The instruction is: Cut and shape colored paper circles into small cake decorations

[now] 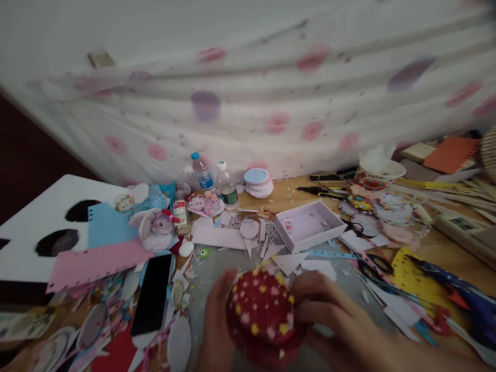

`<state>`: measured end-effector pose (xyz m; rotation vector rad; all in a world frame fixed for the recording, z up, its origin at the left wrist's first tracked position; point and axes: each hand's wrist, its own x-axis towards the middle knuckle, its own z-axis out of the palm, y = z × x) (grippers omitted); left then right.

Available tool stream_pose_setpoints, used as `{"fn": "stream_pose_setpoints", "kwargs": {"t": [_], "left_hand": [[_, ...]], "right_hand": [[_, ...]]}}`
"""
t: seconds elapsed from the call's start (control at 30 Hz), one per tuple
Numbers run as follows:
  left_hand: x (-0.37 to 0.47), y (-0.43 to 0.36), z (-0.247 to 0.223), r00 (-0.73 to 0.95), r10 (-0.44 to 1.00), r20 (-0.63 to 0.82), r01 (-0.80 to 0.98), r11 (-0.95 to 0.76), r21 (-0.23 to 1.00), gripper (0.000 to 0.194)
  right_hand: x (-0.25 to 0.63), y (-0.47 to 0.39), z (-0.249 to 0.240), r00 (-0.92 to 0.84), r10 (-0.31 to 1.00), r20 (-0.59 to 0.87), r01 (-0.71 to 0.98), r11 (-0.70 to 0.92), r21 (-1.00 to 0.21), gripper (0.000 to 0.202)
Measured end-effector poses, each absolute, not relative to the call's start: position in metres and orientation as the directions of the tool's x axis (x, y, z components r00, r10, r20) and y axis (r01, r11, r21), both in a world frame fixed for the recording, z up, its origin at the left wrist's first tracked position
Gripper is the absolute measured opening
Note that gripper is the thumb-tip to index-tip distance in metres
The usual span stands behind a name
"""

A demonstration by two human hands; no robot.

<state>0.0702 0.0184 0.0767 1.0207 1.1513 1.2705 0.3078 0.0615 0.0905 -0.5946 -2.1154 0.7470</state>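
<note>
Red round piece: it (pixel 263 305) is between my two hands, nearer me than the white box (pixel 315 240) and to its left.
Left hand: my left hand (pixel 219 320) is curled round the piece's left side, its fingers blurred.
Right hand: my right hand (pixel 333 310) grips the piece's right edge between thumb and fingers.
Stars and flowers: yellow stars (pixel 254 328) and pale flowers already dot the red top all over, so I judge the decorating there well along. What is left I cannot tell; the underside is hidden and the near edge blurs.
Paper scraps: white offcuts (pixel 222 235) lie just left of the box on the desk (pixel 289 188), so I take it that cutting has been done.
Round stack: a white one with a blue top (pixel 256 176) stands behind the box, to its left, without any stars that I can see.
Scissors: a pair (pixel 377 264) lies right of the box and nearer me, out of my hands.
Phone: it (pixel 152 294) lies left of the box, nearer me, screen dark.
</note>
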Motion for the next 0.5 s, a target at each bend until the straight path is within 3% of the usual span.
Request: {"fn": "stream_pose_setpoints", "kwargs": {"t": [0.1, 0.17, 0.23, 0.37, 0.5], "left_hand": [[0.085, 0.000, 0.071, -0.129, 0.992, 0.013, -0.053, -0.020, 0.998, 0.070], [0.085, -0.010, 0.073, -0.194, 0.977, 0.090, 0.088, -0.074, 0.993, 0.066], [0.080, -0.019, 0.075, -0.156, 0.978, 0.137, 0.206, -0.103, 0.973, 0.075], [0.067, -0.031, 0.072, 0.139, 0.986, 0.087, 0.276, -0.123, 0.953, 0.101], [0.060, -0.040, 0.066, 0.272, 0.961, 0.042, 0.295, -0.125, 0.947, 0.098]], "right_hand": [[0.283, 0.033, 0.080, -0.601, 0.724, 0.338, 0.020, 0.437, -0.899, 0.066], [0.270, 0.023, 0.069, -0.564, 0.799, 0.208, -0.085, 0.194, -0.977, 0.063], [0.256, 0.016, 0.057, -0.543, 0.836, 0.085, -0.157, -0.001, -0.988, 0.069], [0.229, 0.005, 0.038, -0.605, 0.793, -0.072, -0.211, -0.247, -0.946, 0.089], [0.215, -0.003, 0.027, -0.662, 0.739, -0.126, -0.238, -0.366, -0.900, 0.083]]}}
